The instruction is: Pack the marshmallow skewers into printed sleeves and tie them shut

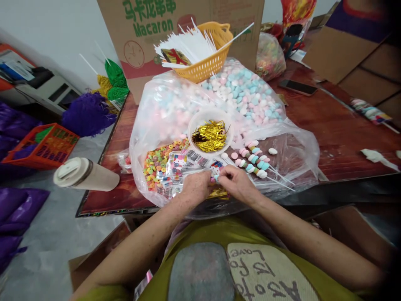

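My left hand [198, 184] and my right hand [237, 182] meet at the table's front edge, fingers closed in a pinch. Between the fingertips show small pink and blue marshmallows [216, 178]; any stick through them is hidden. A printed clear wrapper [216, 165] lies just beyond my fingers. Right of my right hand are several candy skewers [255, 159] of pastel marshmallows on white sticks. Beyond the hands stands a clear bowl [230, 140] of gold twist ties [211, 136]. More printed wrappers [177, 167] and ring-shaped gummies [156, 165] lie left of my hands.
A large plastic bag [147, 108] of pastel marshmallows [247, 94] spreads over the table [300, 113]. Behind it, a yellow basket [200, 73] of white sticks leans near a cardboard box [144, 54]. A cup [103, 177] is left, a phone [297, 88] right.
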Tool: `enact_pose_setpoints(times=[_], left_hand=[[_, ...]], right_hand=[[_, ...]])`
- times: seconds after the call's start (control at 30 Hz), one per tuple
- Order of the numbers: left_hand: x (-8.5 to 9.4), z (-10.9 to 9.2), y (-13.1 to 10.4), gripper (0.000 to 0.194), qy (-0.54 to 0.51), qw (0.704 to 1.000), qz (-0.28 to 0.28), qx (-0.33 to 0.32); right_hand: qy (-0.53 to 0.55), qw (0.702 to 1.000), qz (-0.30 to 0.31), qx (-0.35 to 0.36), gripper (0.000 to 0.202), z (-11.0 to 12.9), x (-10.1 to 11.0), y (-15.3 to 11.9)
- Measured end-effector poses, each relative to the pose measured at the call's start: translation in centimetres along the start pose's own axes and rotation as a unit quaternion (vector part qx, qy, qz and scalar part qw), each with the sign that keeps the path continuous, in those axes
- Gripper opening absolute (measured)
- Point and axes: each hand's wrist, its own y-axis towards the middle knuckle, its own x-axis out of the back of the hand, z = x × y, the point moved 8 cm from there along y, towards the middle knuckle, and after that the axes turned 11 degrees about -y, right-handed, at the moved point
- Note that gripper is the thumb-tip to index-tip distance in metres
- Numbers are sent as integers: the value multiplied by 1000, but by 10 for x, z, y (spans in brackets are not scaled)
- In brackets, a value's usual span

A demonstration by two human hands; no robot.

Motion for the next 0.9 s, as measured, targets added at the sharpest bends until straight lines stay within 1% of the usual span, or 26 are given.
enact_pose_setpoints(times=[0.07,0.1,0.13,0.17,0.23,0.3,0.33,0.4,0.47,0.57,0.67,0.73,0.8,0.9], left_hand=[[1,3,-1,34,-3,1000,3,-2],[2,4,-1,38,-4,1000,4,-5],[4,5,-2,41,-4,1000,8,-10],[5,5,-4,44,-2,1000,13,-14],[7,4,-6,47,8,999,28,-18],[9,4,-7,48,28,999,36,-21],[10,3,-8,47,41,998,32,-23],[11,3,-8,44,64,997,17,-28],[12,4,-8,40,72,997,8,-31],[13,2,-9,33,40,998,12,-40],[21,-11,-12,30,-24,997,17,-70],[27,-21,-15,31,-66,993,28,-92],[32,-28,-18,36,-96,989,40,-104],[35,-29,-21,48,-110,987,54,-104]], right_hand=[[-13,998,-47,29,17,-11,24,-2],[-45,995,-69,60,16,-15,36,-4],[-97,988,-72,99,17,-17,42,-7],[-162,975,-56,138,20,-19,42,-11],[-283,939,9,194,25,-25,30,-18],[-354,909,50,212,20,-33,15,-23],[-372,902,53,214,18,-35,11,-24],[-382,895,42,227,16,-36,5,-25],[-359,896,24,259,18,-33,6,-26],[-310,901,-6,304,19,-24,20,-30],[-305,890,-5,340,20,-11,37,-34],[-320,879,8,354,20,-3,47,-35],[-341,872,8,352,20,2,56,-34],[-358,867,-11,347,20,6,67,-32]])
